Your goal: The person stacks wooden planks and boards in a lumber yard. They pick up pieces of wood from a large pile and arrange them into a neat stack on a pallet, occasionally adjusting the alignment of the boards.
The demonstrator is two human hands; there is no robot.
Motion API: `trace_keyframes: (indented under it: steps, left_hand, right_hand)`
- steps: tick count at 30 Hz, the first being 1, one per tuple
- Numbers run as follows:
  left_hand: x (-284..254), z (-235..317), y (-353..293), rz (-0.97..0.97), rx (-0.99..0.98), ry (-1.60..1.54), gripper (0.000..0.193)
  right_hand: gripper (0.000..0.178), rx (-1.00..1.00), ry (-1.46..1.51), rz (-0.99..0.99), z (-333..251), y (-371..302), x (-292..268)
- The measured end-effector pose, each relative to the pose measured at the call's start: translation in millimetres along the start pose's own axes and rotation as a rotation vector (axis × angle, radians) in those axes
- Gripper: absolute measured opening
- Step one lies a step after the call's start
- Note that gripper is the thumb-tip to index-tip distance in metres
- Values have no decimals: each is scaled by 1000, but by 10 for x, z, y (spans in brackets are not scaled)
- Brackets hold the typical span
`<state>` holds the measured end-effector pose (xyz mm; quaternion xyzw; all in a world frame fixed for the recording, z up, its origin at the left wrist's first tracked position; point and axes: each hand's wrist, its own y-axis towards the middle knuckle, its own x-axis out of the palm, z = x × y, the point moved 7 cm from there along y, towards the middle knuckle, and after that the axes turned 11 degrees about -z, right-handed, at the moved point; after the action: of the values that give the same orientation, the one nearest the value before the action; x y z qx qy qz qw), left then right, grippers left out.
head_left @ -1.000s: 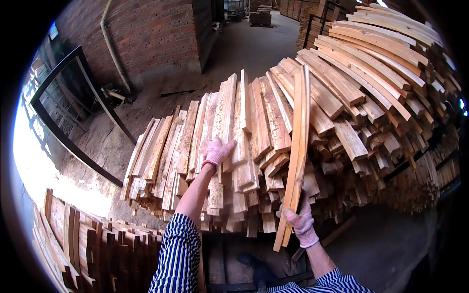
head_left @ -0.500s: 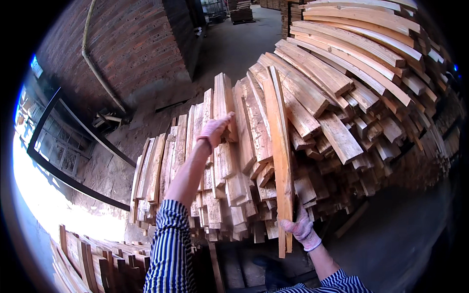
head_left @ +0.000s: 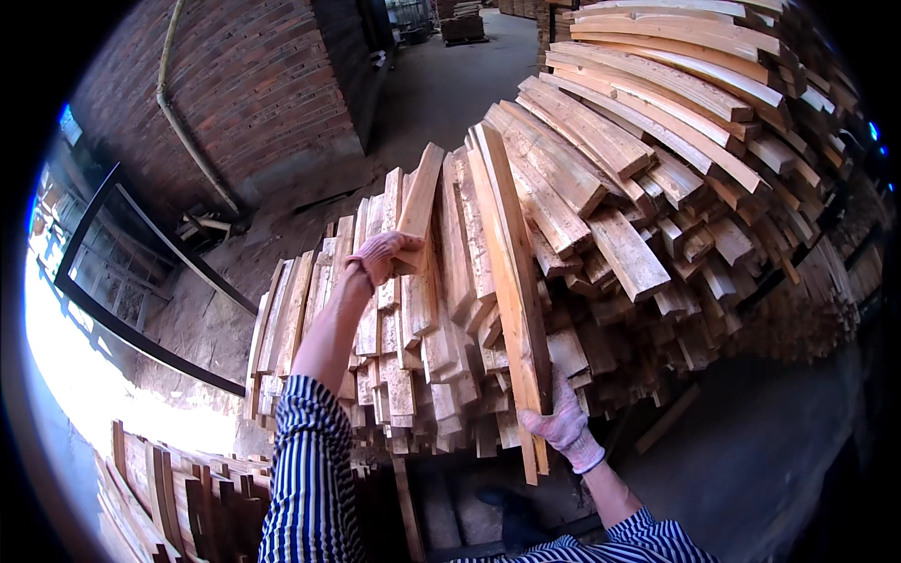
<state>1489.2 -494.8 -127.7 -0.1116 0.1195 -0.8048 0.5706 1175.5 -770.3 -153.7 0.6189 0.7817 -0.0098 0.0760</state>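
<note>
I count two gloved hands at work. The left hand (head_left: 383, 258) holds one short board (head_left: 422, 192): fingers bent around its near end, thumb side toward the wood. The right hand (head_left: 563, 427) holds at least two long strips (head_left: 502, 253), laid face to face, near their lower ends; the thumb crosses the near face, and I cannot tell how the fingers behind are set. Both held loads lie over the main stack (head_left: 624, 251), whose pieces overlap too closely for a full count. One second stack (head_left: 155, 483) stands at lower left. One pipe (head_left: 162, 92) runs down one brick wall (head_left: 263, 84).

Compared with half a second ago: the short board, then in line with its neighbours, now tilts with its far end to the right. The long strips have swung, far ends leaning left. The right hand's grip is unchanged.
</note>
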Motion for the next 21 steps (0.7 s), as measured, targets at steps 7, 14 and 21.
trace_keyframes:
  steps: [7,14,21]
  left_hand:
    - [90,-292,-2253,39,-81,-14,65]
    - [1348,-1090,-3953,291,-246,748,115]
    - [1580,-2546,-4751,338,398,335,81]
  right_hand:
    - [78,-61,474,-194,-459,257,873]
    - [57,-17,321,-580,699,192,2044]
    - [62,404,1003,-756,1088,-1269,2044]
